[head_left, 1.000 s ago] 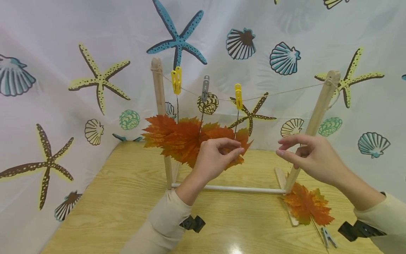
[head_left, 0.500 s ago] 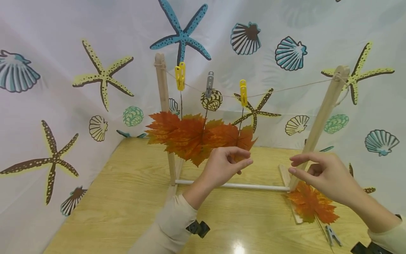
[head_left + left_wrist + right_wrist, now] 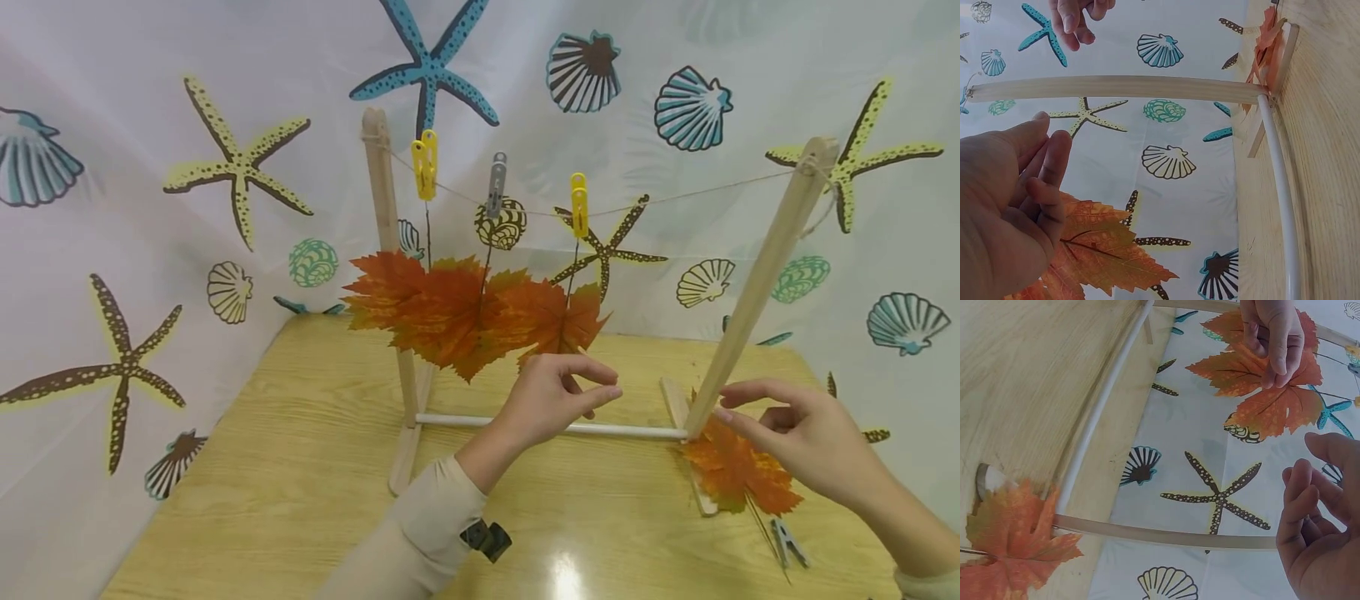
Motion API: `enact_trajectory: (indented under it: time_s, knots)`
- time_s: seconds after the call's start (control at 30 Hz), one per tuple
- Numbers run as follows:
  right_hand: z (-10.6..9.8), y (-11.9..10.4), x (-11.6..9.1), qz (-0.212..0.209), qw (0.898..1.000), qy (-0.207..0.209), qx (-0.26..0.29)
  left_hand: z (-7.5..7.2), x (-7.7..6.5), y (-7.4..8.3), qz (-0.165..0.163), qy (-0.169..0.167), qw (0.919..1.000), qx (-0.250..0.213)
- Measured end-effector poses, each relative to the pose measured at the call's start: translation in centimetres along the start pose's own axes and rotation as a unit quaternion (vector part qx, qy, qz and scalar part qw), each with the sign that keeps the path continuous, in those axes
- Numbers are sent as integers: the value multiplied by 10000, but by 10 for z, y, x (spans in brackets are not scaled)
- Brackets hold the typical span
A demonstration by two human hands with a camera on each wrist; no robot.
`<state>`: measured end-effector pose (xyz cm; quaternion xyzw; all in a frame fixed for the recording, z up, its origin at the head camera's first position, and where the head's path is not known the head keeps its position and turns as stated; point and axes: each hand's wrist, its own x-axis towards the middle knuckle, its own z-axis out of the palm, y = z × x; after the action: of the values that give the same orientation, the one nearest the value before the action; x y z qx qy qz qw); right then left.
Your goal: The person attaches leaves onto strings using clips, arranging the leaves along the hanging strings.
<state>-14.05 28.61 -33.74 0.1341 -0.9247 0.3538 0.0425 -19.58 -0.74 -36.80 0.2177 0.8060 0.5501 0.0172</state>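
Note:
My left hand (image 3: 558, 398) hovers in front of the hanging orange maple leaves (image 3: 450, 312), fingers loosely bent, holding nothing. Those leaves overlap in a row; their stems go up to a yellow clothespin (image 3: 424, 171), a grey clothespin (image 3: 497, 185) and another yellow clothespin (image 3: 579, 206) on the string (image 3: 690, 197). My right hand (image 3: 817, 437), also holding nothing, is near the right wooden post (image 3: 761, 287), above a loose maple leaf (image 3: 738, 471) on the table. Beside this leaf's stem lies a grey clothespin (image 3: 790, 543). In the right wrist view, the left hand (image 3: 1275, 340) partly covers the leaves.
A left wooden post (image 3: 382, 196) holds the string's other end. A white rod (image 3: 465, 420) joins the two posts low down, above the wood-grain table (image 3: 300, 483). Behind hangs a white curtain (image 3: 510, 50) printed with starfish and shells.
The right hand has moved right and down toward the loose leaf. The left hand has lowered a little, away from the hanging leaves. The view has shifted slightly.

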Motion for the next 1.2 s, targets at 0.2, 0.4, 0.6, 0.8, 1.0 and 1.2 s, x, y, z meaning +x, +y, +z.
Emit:
enact_trajectory:
  time_s: [0.2, 0.4, 0.6, 0.8, 1.0, 1.2]
  knots:
    - [6, 10, -5, -174, 9989, 59, 420, 7, 2, -5, -95, -115, 9998, -130]
    - [22, 25, -18, 466, 9942, -187, 951, 16, 4, -19, 92, -443, 9988, -211]
    - [33, 35, -31, 1219, 9900, -187, 687, 29, 6, -28, 134, -866, 9952, -443]
    - [43, 46, -39, 1457, 9877, -133, 549, 44, 8, -30, -26, -1165, 9914, -593]
    - [51, 61, -49, 1572, 9875, -77, 122, 67, 12, -33, -209, -1348, 9881, -710]
    - [56, 77, -60, 1937, 9810, -46, -81, 96, 13, -34, -300, -1588, 9845, -683]
